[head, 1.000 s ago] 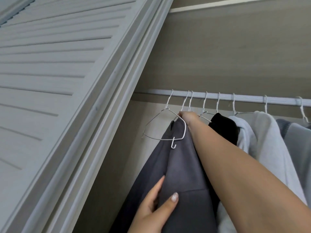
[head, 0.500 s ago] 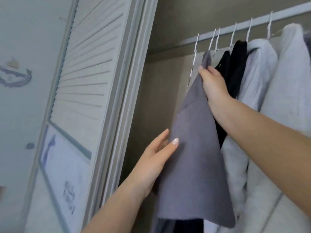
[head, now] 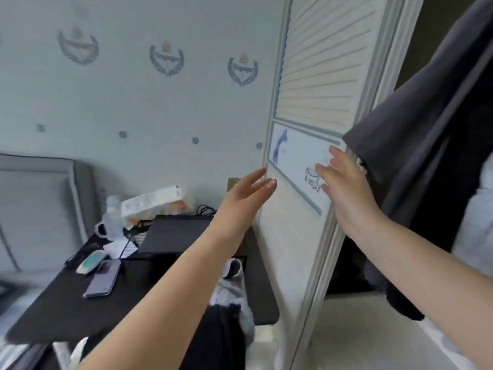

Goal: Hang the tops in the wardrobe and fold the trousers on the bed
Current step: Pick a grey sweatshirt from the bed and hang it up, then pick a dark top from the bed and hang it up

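A dark grey top (head: 416, 124) hangs inside the wardrobe at the right, its hem level with my right hand. My right hand (head: 346, 185) is raised with straight fingers just left of that hem, in front of the white louvred wardrobe door (head: 317, 84), and holds nothing. My left hand (head: 245, 198) is raised with loose straight fingers near the door's left edge and is empty too. A pale garment (head: 480, 209) shows at the far right behind the grey top. Dark and light clothes (head: 226, 311) lie heaped low at the desk's right end.
A black desk (head: 66, 311) stands at lower left with a phone (head: 102, 279), a remote (head: 89, 263), a black wire basket (head: 130, 244) and a white box (head: 152, 200). A grey padded headboard (head: 40, 204) is at far left. Patterned wallpaper fills the background.
My view swung down and left, away from the rail. Both hands let go of the dark grey top, which now hangs free, and moved out in front of the wardrobe door.
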